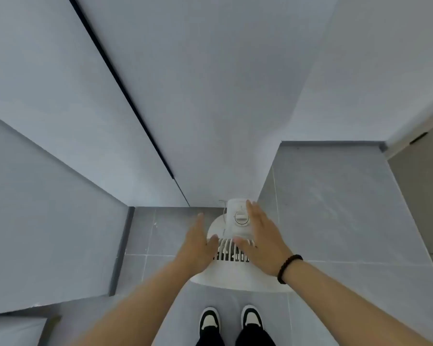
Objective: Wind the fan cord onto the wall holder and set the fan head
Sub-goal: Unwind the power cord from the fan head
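Our left hand (198, 242) is flat with fingers straight, at the left side of the white fan head (235, 250), thumb at the grille; whether it touches we cannot tell. Our right hand (261, 239), fingers straight, lies over the fan's right side beside the control dial (241, 217); neither hand grips anything. A dark bead bracelet (288, 268) circles the right wrist. The fan stands on grey floor tiles (335, 208) against the wall (210, 121). Black-and-white shoes (231, 319) stand below the fan.

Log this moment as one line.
left hand: open, beside white plastic fan head | right hand: open, over it | cord: not discernible
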`<action>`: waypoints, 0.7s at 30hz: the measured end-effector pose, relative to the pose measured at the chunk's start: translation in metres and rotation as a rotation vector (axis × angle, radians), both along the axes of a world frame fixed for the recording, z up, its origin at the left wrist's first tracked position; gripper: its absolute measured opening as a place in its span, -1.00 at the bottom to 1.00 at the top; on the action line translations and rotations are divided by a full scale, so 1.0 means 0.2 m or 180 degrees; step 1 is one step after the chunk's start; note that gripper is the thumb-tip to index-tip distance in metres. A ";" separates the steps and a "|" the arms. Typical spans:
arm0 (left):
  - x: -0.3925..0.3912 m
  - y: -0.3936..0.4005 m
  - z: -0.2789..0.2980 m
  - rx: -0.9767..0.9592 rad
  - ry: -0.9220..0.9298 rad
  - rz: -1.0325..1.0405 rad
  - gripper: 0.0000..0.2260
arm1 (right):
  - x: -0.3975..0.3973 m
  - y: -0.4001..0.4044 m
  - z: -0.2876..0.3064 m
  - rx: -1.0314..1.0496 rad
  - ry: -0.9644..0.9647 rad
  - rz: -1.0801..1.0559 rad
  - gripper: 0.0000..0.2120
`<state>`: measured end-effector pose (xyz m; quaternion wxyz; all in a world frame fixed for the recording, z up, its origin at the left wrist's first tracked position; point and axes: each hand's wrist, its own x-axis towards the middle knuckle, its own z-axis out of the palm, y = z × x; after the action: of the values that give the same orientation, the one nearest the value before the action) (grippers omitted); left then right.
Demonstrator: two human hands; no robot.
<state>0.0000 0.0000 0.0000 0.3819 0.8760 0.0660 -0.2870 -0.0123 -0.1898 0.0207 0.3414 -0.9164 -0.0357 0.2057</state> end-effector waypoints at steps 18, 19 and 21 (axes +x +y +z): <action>0.09 -0.17 -0.14 -0.0433 0.0720 0.0294 -0.46 | -0.32 0.12 -0.03 -0.0795 -0.0079 0.0285 -0.24; 0.11 -0.18 -0.14 -0.0549 0.0781 0.0402 -0.48 | -0.33 0.13 -0.03 -0.0791 0.0008 0.0273 -0.29; 0.16 -0.21 -0.16 -0.0737 0.0909 0.0596 -0.49 | -0.34 0.13 -0.03 -0.0724 0.0133 0.0294 -0.35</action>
<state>0.0315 -0.0420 -0.0311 0.4918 0.7667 0.1672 -0.3772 -0.0808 -0.1630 0.0140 0.2261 -0.9421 -0.0472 0.2430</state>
